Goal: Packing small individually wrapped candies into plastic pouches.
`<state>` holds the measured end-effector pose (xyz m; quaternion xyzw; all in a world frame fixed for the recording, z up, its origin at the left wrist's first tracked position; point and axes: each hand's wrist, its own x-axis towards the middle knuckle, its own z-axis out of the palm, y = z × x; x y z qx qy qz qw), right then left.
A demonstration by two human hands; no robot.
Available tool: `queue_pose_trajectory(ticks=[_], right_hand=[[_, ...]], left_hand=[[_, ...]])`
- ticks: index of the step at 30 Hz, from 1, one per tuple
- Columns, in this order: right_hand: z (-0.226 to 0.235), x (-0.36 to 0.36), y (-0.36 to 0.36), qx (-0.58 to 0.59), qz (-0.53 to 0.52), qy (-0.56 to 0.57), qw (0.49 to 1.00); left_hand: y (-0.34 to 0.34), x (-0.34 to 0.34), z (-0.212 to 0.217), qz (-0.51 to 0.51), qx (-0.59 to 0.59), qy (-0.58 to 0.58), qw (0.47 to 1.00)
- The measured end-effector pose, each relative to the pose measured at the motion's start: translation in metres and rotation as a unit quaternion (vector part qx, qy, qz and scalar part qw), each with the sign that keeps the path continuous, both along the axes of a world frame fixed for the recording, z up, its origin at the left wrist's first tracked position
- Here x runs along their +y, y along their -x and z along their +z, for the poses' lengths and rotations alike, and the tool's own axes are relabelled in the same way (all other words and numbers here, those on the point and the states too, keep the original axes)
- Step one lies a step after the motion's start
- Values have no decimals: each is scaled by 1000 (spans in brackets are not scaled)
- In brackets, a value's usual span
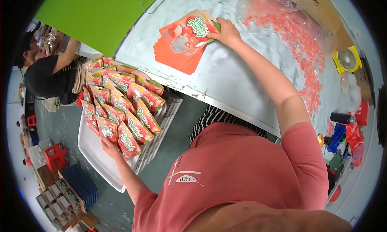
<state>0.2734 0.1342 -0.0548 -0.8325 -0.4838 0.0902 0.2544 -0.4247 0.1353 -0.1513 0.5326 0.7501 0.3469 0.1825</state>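
Reaching fwd — R hand (pixel 228 33) on pouches (pixel 182 45)

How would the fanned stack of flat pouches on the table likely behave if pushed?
The flat pouches would probably slide over one another, being fanned rather than squared up. Each looks thin, so likely light and bendy. Lying flat, they seem unlikely to roll.

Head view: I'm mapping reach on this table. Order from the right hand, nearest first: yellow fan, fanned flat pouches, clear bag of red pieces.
1. Fanned flat pouches, touched by the right hand.
2. Clear bag, to its right.
3. Yellow fan, farther right.
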Motion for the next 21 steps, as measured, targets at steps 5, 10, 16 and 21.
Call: queue_pose_trajectory(ticks=[5,10,16,21], right_hand=[[-22,15,-16,111,75,-40,990],[-18,7,-17,351,-1,-130,927],[-36,-6,-39,520,-32,-142,842],[-18,-34,-34,587,5,-171,791]], left_hand=[[-40,-15,-14,43,-167,-66,983],[-26,-7,-35,131,94,-134,978],[-50,3,-37,203,84,-114,969],[-58,13,-33,190,62,-97,975]])
